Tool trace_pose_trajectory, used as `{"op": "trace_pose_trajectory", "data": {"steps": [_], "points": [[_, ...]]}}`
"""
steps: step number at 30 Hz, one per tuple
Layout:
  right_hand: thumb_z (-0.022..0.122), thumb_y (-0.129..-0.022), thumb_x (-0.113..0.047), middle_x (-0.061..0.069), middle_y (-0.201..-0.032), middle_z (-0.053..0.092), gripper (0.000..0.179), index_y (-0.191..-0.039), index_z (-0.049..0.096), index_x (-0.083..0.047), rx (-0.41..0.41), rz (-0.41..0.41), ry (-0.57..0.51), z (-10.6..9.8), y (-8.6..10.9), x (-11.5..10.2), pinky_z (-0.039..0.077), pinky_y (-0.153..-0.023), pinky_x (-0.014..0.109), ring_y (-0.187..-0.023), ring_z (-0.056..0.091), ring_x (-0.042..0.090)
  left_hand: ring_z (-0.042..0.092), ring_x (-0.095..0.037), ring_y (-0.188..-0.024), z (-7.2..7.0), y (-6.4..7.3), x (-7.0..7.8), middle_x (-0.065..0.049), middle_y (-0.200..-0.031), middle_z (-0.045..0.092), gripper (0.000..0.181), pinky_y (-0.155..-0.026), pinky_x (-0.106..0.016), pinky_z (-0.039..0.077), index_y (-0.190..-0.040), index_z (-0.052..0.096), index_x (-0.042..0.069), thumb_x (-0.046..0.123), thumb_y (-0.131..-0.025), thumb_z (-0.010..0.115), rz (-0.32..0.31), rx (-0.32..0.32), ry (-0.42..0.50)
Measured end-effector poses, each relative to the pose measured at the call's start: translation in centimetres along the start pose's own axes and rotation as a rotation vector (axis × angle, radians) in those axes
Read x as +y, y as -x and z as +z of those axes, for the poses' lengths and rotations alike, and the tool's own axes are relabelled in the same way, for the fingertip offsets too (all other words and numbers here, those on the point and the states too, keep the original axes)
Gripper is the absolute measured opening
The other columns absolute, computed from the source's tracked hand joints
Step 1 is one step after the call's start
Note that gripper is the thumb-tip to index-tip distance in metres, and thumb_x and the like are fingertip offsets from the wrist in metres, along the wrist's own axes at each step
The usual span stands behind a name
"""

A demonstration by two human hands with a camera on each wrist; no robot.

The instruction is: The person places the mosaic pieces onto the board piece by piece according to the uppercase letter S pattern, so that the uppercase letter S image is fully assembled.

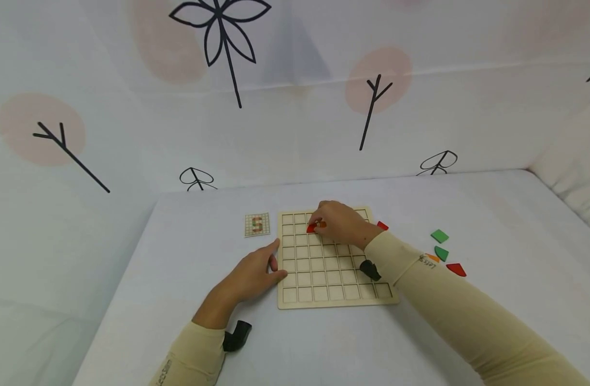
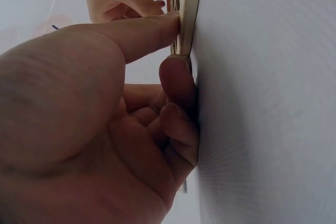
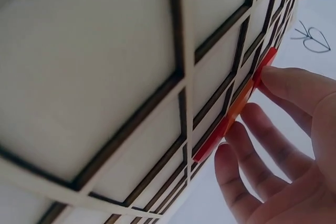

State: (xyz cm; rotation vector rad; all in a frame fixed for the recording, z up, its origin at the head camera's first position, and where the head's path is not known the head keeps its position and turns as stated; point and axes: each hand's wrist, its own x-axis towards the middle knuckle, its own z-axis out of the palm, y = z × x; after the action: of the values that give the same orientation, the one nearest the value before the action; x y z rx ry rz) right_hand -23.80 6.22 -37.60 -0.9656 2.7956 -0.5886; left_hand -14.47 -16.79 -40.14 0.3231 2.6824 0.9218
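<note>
A pale wooden grid board (image 1: 308,279) with square cells lies in front of me. My right hand (image 1: 340,221) reaches over its upper rows and pinches a small red tile (image 1: 311,228) at the grid. In the right wrist view the thumb presses that red tile (image 3: 265,66); beside it in the same row sit an orange tile (image 3: 239,107) and another red tile (image 3: 209,142). My left hand (image 1: 253,273) rests at the board's left edge. Its thumb (image 2: 152,32) lies against the rim, and the other fingers are bent near the table in the left wrist view.
A small pattern card (image 1: 257,224) lies left of the board. Right of it are a green square tile (image 1: 440,236), a green rounded tile (image 1: 441,253), an orange tile (image 1: 432,258) and a red tile (image 1: 456,269). Another red tile (image 1: 382,225) lies by the board's right edge.
</note>
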Motion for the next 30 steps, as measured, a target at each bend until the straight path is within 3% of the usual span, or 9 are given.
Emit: {"op": "trace_pose_trajectory", "data": {"steps": [5, 19, 26, 30], "points": [[0.071, -0.094, -0.013, 0.007, -0.104, 0.069, 0.018, -0.109, 0.078, -0.009, -0.007, 0.043, -0.006, 0.0, 0.1, 0.2, 0.054, -0.084, 0.035, -0.092, 0.064, 0.020, 0.043, -0.010, -0.064, 0.0, 0.1, 0.1, 0.003, -0.089, 0.055, 0.081, -0.055, -0.023, 0.035, -0.156, 0.030, 0.002, 0.023, -0.092, 0.074, 0.008, 0.003, 0.011], [0.071, -0.094, -0.014, 0.007, -0.103, 0.070, 0.022, -0.115, 0.076, -0.009, -0.003, 0.034, 0.042, 0.0, 0.7, 0.2, 0.053, -0.079, 0.033, -0.088, 0.062, 0.019, 0.045, -0.010, -0.066, 0.0, 0.1, 0.2, 0.003, -0.089, 0.055, 0.080, -0.057, -0.023, 0.036, -0.156, 0.030, 0.003, 0.023, -0.092, 0.074, -0.005, -0.006, 0.004], [0.069, -0.095, -0.020, 0.012, -0.124, 0.065, 0.036, -0.129, 0.068, -0.010, 0.101, 0.034, -0.001, -1.7, 3.8, 0.2, 0.051, -0.095, 0.046, -0.117, 0.058, 0.030, 0.044, -0.010, -0.066, 0.0, 0.2, 0.5, 0.003, -0.088, 0.055, 0.080, -0.058, -0.023, 0.036, -0.156, 0.030, 0.003, 0.024, -0.092, 0.074, -0.005, -0.005, -0.006], [0.070, -0.094, -0.019, 0.012, -0.123, 0.065, 0.033, -0.126, 0.070, -0.011, 0.203, 0.027, -0.008, -3.2, 6.6, 0.5, 0.051, -0.098, 0.048, -0.119, 0.057, 0.031, 0.045, -0.010, -0.067, -0.1, 0.3, 0.4, 0.003, -0.089, 0.054, 0.080, -0.059, -0.023, 0.036, -0.157, 0.030, 0.004, 0.023, -0.092, 0.073, -0.017, -0.007, 0.001]]}}
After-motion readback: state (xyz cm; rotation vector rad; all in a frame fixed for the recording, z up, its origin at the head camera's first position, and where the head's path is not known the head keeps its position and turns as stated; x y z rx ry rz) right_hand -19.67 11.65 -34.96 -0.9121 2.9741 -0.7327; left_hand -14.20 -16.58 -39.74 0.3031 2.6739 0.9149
